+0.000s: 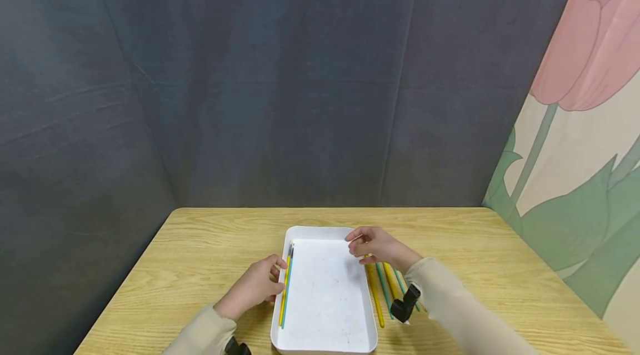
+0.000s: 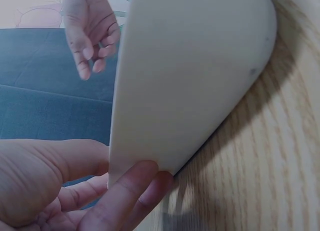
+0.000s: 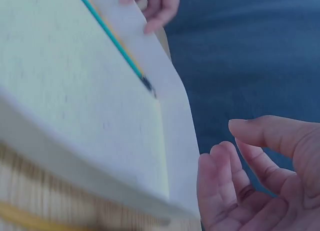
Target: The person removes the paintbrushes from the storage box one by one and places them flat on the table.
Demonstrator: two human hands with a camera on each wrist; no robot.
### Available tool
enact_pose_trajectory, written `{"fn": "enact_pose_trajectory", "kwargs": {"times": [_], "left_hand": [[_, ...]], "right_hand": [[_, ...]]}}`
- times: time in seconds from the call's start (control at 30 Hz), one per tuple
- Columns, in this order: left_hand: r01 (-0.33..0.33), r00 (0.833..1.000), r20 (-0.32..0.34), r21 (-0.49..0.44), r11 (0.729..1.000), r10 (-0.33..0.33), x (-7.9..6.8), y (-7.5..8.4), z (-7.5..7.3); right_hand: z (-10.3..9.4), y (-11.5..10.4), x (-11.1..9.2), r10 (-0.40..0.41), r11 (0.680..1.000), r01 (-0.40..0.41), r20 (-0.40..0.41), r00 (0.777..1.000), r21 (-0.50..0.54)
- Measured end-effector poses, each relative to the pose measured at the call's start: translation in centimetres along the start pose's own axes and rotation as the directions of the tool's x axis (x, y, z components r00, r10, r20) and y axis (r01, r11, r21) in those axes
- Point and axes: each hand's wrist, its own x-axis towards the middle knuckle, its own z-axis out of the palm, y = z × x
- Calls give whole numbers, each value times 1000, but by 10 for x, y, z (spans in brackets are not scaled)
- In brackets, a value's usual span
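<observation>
A white rectangular tray (image 1: 327,294) rests on the table, its long sides running away from me. My left hand (image 1: 255,285) pinches the tray's left wall, with fingers (image 2: 125,191) against the outside and the thumb over the rim. Inside, along that same wall, a yellow paintbrush (image 1: 282,308) and a teal paintbrush (image 1: 288,286) lie side by side, bristles toward the far end. Over the tray's far right corner hovers my right hand (image 1: 382,246), its fingers loosely bent and holding nothing.
To the right of the tray, several yellow and teal brush handles lie on the wooden table (image 1: 220,244), including a thick yellow handle (image 1: 375,296) near the wall. They are partly hidden under my right forearm. A dark curtain (image 1: 300,94) hangs behind the table.
</observation>
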Motion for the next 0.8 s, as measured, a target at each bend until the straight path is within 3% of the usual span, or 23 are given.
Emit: {"fn": "enact_pose_trajectory", "kwargs": {"times": [0.4,0.8], "left_hand": [[-10,1000,-4,4,1000,10,0,0,0],[-42,999,-11,-6,999,42,0,0,0]], "right_hand": [[56,-21,28,33,999,-35,60,998,21],[110,-10,54,101,995,-101,25,995,17]]}}
